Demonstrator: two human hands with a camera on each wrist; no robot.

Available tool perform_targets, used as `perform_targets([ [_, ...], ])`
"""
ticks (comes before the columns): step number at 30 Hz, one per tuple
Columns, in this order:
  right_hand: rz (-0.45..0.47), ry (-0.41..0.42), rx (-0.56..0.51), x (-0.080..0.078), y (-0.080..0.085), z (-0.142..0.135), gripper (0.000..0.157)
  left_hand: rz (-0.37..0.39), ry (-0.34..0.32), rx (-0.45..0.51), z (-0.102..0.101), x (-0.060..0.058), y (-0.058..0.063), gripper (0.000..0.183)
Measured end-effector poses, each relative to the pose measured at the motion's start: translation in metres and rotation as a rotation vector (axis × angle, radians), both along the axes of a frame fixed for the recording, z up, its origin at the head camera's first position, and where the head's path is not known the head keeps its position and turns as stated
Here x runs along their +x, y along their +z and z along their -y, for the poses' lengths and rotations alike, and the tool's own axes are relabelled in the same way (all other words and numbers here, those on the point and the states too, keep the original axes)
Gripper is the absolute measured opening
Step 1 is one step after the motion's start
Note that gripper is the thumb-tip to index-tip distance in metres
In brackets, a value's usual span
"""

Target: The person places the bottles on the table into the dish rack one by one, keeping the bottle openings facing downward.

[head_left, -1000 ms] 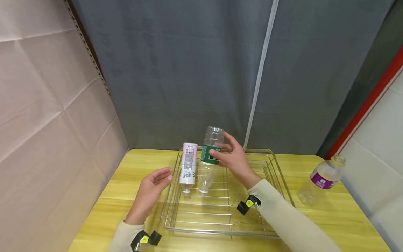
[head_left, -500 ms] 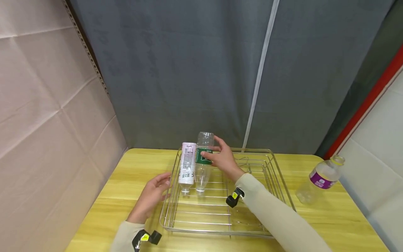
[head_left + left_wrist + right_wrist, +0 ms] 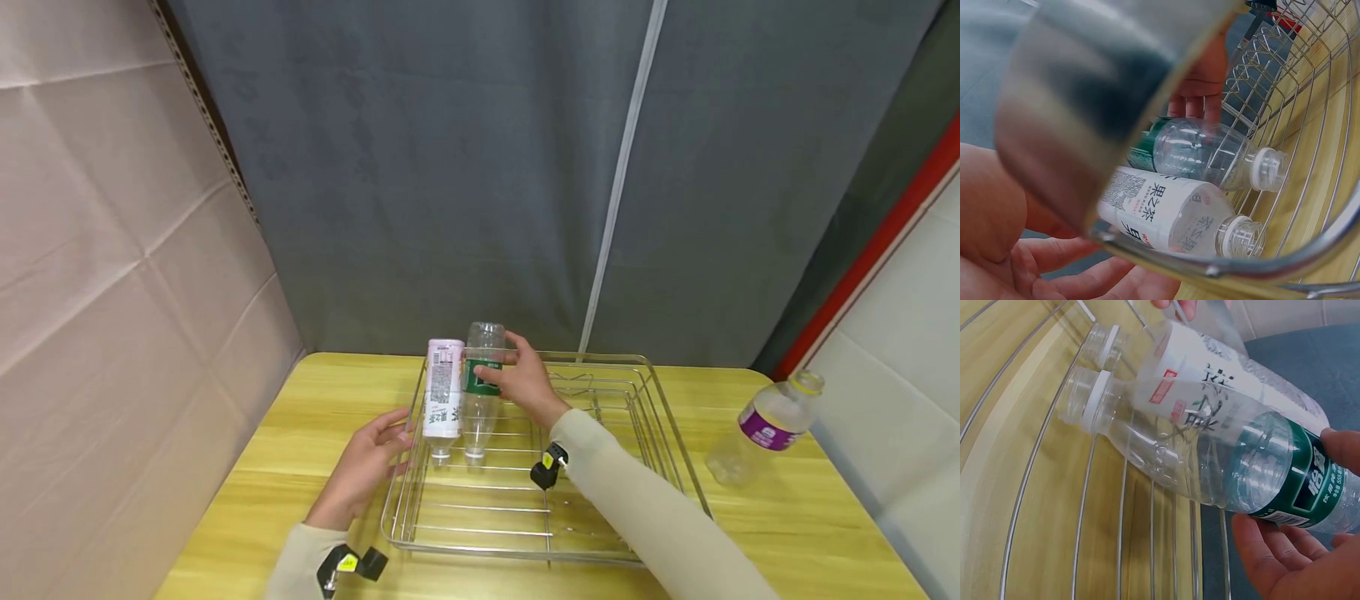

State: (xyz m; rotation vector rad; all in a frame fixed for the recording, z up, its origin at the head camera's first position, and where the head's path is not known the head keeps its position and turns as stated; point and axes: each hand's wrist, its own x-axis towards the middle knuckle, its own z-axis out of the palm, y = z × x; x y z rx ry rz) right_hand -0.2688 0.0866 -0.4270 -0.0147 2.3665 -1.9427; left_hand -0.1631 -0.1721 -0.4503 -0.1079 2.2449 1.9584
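My right hand [image 3: 522,383] holds a clear plastic bottle [image 3: 1166,447] by its green label, thumb on one side and fingers on the other. That bottle leans neck-down in the wire basket [image 3: 517,552], its capless mouth low among the wires. Right beside it on the left, a second bottle with a white and pink label [image 3: 444,387] also leans neck-down. In the left wrist view both necks lie close over the basket's wires. My left hand [image 3: 365,467] is at the basket's left side, fingers loosely extended against the outside of the rim, holding no bottle.
A third clear bottle [image 3: 765,427] with a purple label and yellow neck ring stands tilted-looking on the wooden table [image 3: 300,433], right of the basket. A grey curtain [image 3: 450,183] hangs behind the table, and a pale wall covering [image 3: 150,317] borders the left.
My right hand has moved left and slightly down, bringing the green-labelled bottle against the white-and-pink one. My left hand has shifted slightly right, up to the basket's rim.
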Motion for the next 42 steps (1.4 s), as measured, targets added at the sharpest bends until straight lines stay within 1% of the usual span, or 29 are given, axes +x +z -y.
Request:
perform_targets([
  [7, 0.016, 0.015, 0.015, -0.002, -0.005, 0.0, 0.092, -0.011, -0.013, 0.001, 0.0, -0.001, -0.002, 0.053],
  [15, 0.023, 0.038, 0.035, -0.004, -0.008, -0.001, 0.088, 0.004, -0.008, 0.004, 0.0, 0.0, -0.003, 0.053],
  [21, 0.033, 0.05, 0.049, -0.004, -0.008, 0.0, 0.086, 0.004, -0.014, 0.013, 0.0, 0.0, -0.003, 0.053],
  [26, 0.046, 0.048, 0.04, -0.005, -0.007, 0.0, 0.085, 0.007, -0.015, 0.015, 0.0, 0.0, -0.002, 0.054],
  [33, 0.056, 0.05, 0.02, -0.006, -0.001, -0.004, 0.087, 0.003, -0.019, 0.02, -0.001, 0.0, -0.001, 0.054],
  [37, 0.072, 0.034, 0.007, -0.005, 0.007, -0.009, 0.088, -0.001, -0.023, 0.023, -0.003, -0.002, -0.001, 0.054],
  [42, 0.091, 0.035, -0.021, -0.002, 0.017, -0.016, 0.087, 0.004, -0.018, 0.027, -0.005, -0.002, 0.0, 0.053],
])
